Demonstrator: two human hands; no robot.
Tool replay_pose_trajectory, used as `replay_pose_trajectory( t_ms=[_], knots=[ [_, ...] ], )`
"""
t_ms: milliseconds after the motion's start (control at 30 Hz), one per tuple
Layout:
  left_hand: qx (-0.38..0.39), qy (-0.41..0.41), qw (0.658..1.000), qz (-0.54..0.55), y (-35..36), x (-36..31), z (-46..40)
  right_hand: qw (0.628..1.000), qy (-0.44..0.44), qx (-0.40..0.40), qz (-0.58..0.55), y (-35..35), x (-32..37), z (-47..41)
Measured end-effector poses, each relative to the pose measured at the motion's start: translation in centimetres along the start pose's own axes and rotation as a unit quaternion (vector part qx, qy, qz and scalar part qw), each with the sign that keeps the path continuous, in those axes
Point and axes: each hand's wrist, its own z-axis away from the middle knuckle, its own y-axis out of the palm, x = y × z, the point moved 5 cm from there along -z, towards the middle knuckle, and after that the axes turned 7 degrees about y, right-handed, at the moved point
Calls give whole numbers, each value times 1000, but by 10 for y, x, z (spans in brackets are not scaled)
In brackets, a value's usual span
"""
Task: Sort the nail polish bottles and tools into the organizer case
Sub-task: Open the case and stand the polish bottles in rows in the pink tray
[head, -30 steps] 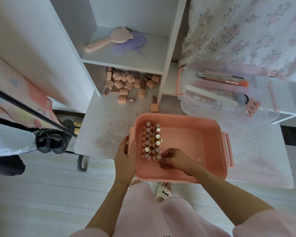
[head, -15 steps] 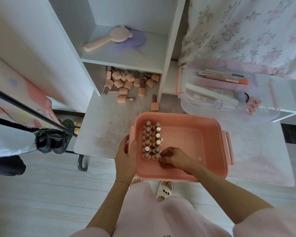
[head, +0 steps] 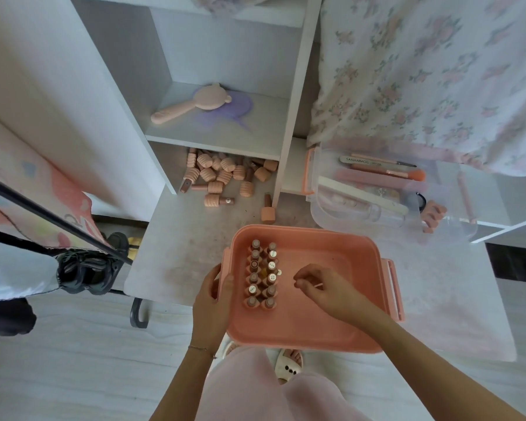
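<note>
A pink organizer case (head: 340, 335) sits on the white table, with two upright rows of nail polish bottles (head: 261, 275) along its left side. My left hand (head: 211, 302) grips the case's left rim. My right hand (head: 322, 288) hovers inside the case, to the right of the rows, fingers loosely curled with no bottle in them. A pile of loose pink-capped bottles (head: 225, 177) lies under the shelf at the back. One bottle (head: 268, 209) stands alone near the shelf post.
A clear tray (head: 322, 208) with brushes, nail files and toe separators sits at the back right. A pink hand mirror (head: 192, 106) lies on the shelf above. Floral fabric hangs at the upper right. The table edge runs just in front of the case.
My right hand has let go of the bottle at the front of the right row and drawn away to the right. The left hand keeps its hold on the rim.
</note>
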Motion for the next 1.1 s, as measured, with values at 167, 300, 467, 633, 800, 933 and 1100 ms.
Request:
replay_pose_trajectory(
  t_ms=[167,300,467,633,800,933,1100],
  knots=[
    [-9,-9,1000,-8,-11,-6,-8,997,-71,-32,-29,-24,48,-9],
    [-22,20,996,-78,-28,-15,-37,992,-102,-60,-44,-30,85,-34],
    [-31,66,988,-137,-45,-23,-92,994,-67,-62,-62,-14,116,-93],
    [-6,104,977,-188,-51,-25,-157,997,-18,-59,49,10,129,-171],
    [57,157,945,-281,-42,-25,-217,993,23,-32,112,37,129,-223],
    [120,165,914,-350,-32,-22,-250,984,58,-16,169,53,124,-242],
    [190,152,892,-382,-20,-18,-269,973,57,-22,221,60,123,-244]
  ],
)
